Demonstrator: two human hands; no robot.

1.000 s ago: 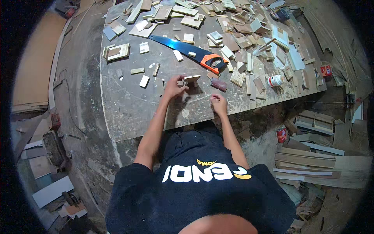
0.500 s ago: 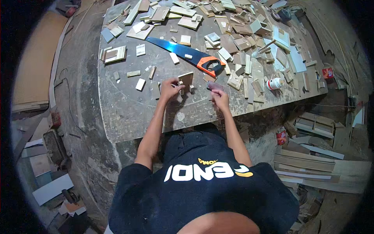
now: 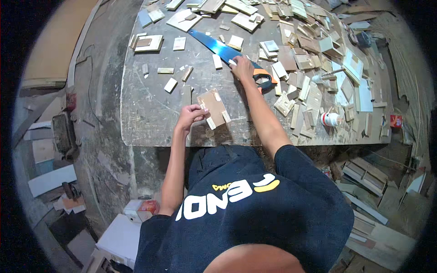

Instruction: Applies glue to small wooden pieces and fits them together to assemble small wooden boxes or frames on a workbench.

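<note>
My left hand [image 3: 188, 117] pinches the edge of a small brown wooden panel [image 3: 212, 107], tilted above the table, with short pale wood strips fixed at its edges. Farther off, my right hand [image 3: 243, 69] reaches over a handsaw [image 3: 215, 47] with a blue-lit blade and an orange and black handle. Its thumb and fingers close on a small pale wood block [image 3: 232, 62] at the blade; my fingers partly hide the block. Close by the panel lies a narrow wooden strip [image 3: 187, 94], and another pale block [image 3: 217, 61] rests beside the blade.
Wood offcuts [image 3: 302, 61] crowd the table's [image 3: 157, 116] far and right side. A white bottle [image 3: 330, 119] lies near the front right, by a stick standing in a clear cup [image 3: 321, 79]. Boards [image 3: 359, 223] and a white box [image 3: 119, 239] are on the floor.
My right hand has moved away and left to the saw; the dark flat piece it held is no longer visible. The panel in my left hand has turned its broad face up.
</note>
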